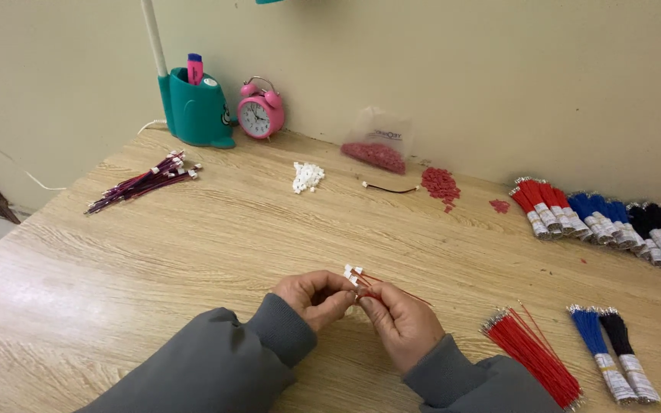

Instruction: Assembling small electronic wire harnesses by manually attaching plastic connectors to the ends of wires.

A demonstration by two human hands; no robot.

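Both hands, left hand (314, 294) and right hand (399, 321), fingers pinched shut on thin red wires with small white plastic connectors (355, 275) (just above the wooden table (193, 245)); risk of wires slipping loose if pinch slackens.

You get soft, even, fairly dim light from above. A pale sheen lies on the table (32, 306) at near left. Shadows are faint. Your hands look slightly blurred; the far wall (499, 69) is flat and grainy, edges a little bent.
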